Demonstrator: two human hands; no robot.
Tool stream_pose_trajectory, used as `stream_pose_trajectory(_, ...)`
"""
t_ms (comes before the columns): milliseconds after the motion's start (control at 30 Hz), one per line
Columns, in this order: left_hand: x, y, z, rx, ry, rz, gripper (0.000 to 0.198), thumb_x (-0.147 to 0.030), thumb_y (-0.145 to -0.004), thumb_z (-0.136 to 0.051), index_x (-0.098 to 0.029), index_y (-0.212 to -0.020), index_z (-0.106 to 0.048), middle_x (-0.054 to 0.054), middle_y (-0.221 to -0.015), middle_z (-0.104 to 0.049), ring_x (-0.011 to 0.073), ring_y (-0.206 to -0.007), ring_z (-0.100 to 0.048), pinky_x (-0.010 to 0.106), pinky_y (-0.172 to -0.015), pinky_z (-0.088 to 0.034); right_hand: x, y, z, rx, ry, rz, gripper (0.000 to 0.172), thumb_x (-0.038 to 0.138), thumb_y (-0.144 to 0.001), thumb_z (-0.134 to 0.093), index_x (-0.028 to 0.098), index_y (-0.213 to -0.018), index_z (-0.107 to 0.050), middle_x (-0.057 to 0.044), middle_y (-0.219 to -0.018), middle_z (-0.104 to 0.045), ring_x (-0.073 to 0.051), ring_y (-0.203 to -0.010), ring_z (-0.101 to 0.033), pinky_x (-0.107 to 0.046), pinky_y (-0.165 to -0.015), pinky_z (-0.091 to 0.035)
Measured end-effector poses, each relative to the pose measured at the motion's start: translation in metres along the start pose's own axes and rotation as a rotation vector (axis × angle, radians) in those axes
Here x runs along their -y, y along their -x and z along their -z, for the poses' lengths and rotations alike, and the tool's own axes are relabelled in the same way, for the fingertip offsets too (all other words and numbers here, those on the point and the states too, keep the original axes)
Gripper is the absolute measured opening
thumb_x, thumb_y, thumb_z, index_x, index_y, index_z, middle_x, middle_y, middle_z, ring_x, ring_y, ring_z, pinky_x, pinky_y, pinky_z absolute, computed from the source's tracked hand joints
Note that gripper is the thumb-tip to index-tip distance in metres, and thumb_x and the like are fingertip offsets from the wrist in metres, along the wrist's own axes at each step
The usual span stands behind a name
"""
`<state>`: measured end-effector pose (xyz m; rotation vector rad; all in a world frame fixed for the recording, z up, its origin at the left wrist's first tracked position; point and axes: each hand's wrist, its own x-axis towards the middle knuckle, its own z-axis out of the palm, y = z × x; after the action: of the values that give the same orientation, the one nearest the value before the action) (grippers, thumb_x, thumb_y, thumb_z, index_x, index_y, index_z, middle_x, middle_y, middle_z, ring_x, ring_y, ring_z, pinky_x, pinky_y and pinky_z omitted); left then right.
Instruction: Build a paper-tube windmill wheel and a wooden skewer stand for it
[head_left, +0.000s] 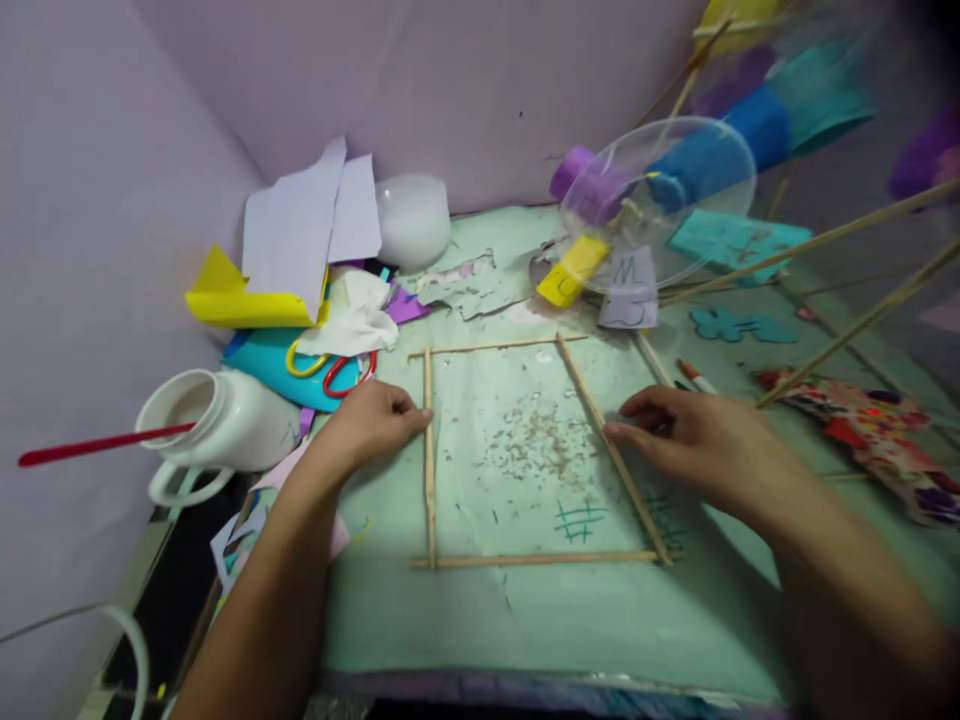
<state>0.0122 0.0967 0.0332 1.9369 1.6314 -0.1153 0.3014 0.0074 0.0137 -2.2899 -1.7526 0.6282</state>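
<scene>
The fingers (414,414) of my left hand (367,420) press on the left stick (430,480), holding nothing. My right hand (690,435) lies open on the slanted stick (611,450). Both sticks are part of a square on the green mat (525,620). A white jar (225,420) is nearby.

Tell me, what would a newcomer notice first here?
A square of four thin wooden sticks lies mid-table on the green sheet, the left hand touching its left stick and the right hand its right one. At the left sits a white jug with a red stick in it.
</scene>
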Motion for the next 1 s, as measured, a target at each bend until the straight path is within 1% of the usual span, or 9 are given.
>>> stream_pose_trajectory(67,0.001,0.002,-0.001,-0.002,-0.037,0.001,0.033,-0.045,-0.069,-0.051,-0.018,-0.051,-0.052,0.0,-0.052,-0.05,0.0131,-0.054,-0.045,0.027,-0.052,-0.029,0.005,0.009,0.005,-0.158,0.029,-0.006,0.023,0.044,-0.073,-0.063,0.023,-0.081,-0.066,-0.005,-0.071,-0.067,-0.022,-0.064,-0.06,-0.031,-0.057,-0.037)
stream_pose_trajectory(133,0.001,0.004,-0.002,-0.016,-0.081,-0.02,0.034,-0.046,-0.069,-0.052,-0.017,-0.052,-0.054,0.001,-0.054,-0.053,0.014,-0.056,-0.047,0.027,-0.053,-0.03,0.015,0.022,0.004,-0.245,-0.044,0.112,0.021,0.044,-0.075,-0.062,0.023,-0.082,-0.065,-0.004,-0.071,-0.067,-0.019,-0.062,-0.059,-0.031,-0.058,-0.039)
stream_pose_trajectory(200,0.001,0.006,-0.004,-0.029,-0.117,-0.045,0.035,-0.047,-0.069,-0.052,-0.017,-0.052,-0.055,0.002,-0.056,-0.055,0.015,-0.058,-0.049,0.027,-0.054,-0.031,0.027,0.039,-0.004,-0.204,-0.159,0.329,0.018,0.04,-0.079,-0.059,0.023,-0.081,-0.064,-0.004,-0.075,-0.067,-0.017,-0.064,-0.059,-0.029,-0.06,-0.041)
stream_pose_trajectory(267,0.001,0.007,-0.005,-0.029,-0.149,-0.058,0.036,-0.049,-0.068,-0.053,-0.017,-0.052,-0.055,0.003,-0.056,-0.055,0.0156,-0.058,-0.05,0.027,-0.053,-0.031,0.041,0.058,-0.02,-0.096,-0.232,0.541,0.013,0.034,-0.082,-0.057,0.023,-0.082,-0.064,-0.003,-0.08,-0.067,-0.015,-0.071,-0.06,-0.026,-0.063,-0.043)
stream_pose_trajectory(367,0.0,0.008,-0.005,-0.003,-0.185,-0.048,0.037,-0.05,-0.066,-0.055,-0.017,-0.049,-0.055,0.002,-0.052,-0.053,0.015,-0.054,-0.049,0.028,-0.051,-0.03,0.062,0.082,-0.05,-0.035,-0.218,0.706,0.011,0.028,-0.082,-0.057,0.022,-0.086,-0.065,-0.004,-0.085,-0.066,-0.016,-0.076,-0.059,-0.026,-0.064,-0.043)
stream_pose_trajectory(500,-0.003,0.011,-0.004,0.069,-0.173,-0.031,0.039,-0.048,-0.065,-0.056,-0.017,-0.041,-0.051,0.002,-0.043,-0.051,0.0137,-0.048,-0.047,0.028,-0.05,-0.03,0.08,0.094,-0.079,-0.063,-0.109,0.749,0.011,0.024,-0.083,-0.056,0.021,-0.084,-0.067,-0.004,-0.084,-0.067,-0.018,-0.078,-0.058,-0.025,-0.057,-0.039)
stream_pose_trajectory(633,-0.006,0.012,-0.003,0.09,-0.144,-0.032,0.037,-0.041,-0.065,-0.059,-0.017,-0.038,-0.05,0.002,-0.042,-0.051,0.0128,-0.046,-0.047,0.028,-0.051,-0.032,0.083,0.09,-0.09,-0.111,-0.084,0.715,0.014,0.021,-0.084,-0.055,0.021,-0.08,-0.068,-0.002,-0.078,-0.066,-0.016,-0.076,-0.058,-0.025,-0.055,-0.036)
stream_pose_trajectory(867,-0.003,0.01,-0.007,0.075,-0.102,-0.039,0.033,-0.036,-0.061,-0.063,-0.017,-0.036,-0.05,0.002,-0.038,-0.051,0.0131,-0.042,-0.046,0.028,-0.05,-0.032,0.083,0.091,-0.095,-0.104,-0.168,0.679,0.013,0.019,-0.081,-0.058,0.022,-0.074,-0.068,0.0,-0.075,-0.067,-0.016,-0.074,-0.059,-0.025,-0.056,-0.038)
stream_pose_trajectory(1000,0.007,0.006,-0.002,-0.033,-0.05,-0.078,0.036,-0.043,-0.064,-0.059,-0.017,-0.039,-0.052,0.002,-0.039,-0.051,0.0139,-0.043,-0.047,0.027,-0.049,-0.033,0.079,0.09,-0.077,-0.096,-0.27,0.735,0.011,0.023,-0.08,-0.057,0.021,-0.081,-0.068,-0.002,-0.079,-0.068,-0.016,-0.074,-0.06,-0.025,-0.062,-0.044)
